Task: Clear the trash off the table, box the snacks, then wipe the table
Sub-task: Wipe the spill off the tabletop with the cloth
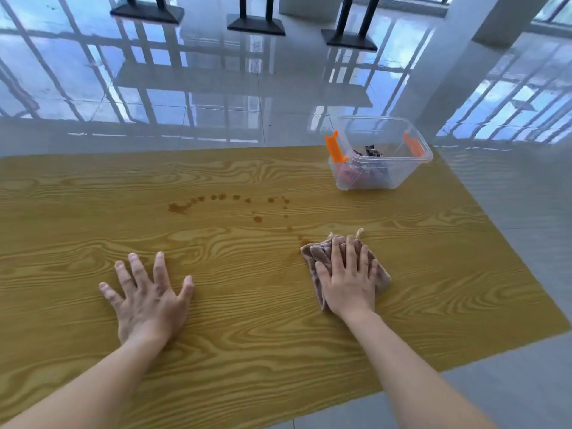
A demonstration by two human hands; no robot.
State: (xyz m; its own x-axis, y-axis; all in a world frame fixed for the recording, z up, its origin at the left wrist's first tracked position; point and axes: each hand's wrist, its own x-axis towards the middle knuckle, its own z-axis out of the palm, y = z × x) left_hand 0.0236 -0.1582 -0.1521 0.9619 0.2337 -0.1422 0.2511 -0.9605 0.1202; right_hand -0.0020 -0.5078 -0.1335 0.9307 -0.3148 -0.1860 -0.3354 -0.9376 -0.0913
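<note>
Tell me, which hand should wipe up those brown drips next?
The right hand: it already presses the cloth flat, right beside the brown drips. The left hand lies bare on the table.

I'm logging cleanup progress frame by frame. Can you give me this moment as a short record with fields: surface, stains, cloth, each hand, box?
surface: wood-grain table, no loose trash in sight
stains: brown droplets in a rough arc at mid-table, unwiped
cloth: crumpled pinkish-brown cloth, its far edge at the nearest drop
right hand: right hand flat on the cloth, pressing it to the table
left hand: left hand spread, palm down on bare table, empty
box: clear plastic box with orange latches, far right corner, no lid, snack packets inside
</note>
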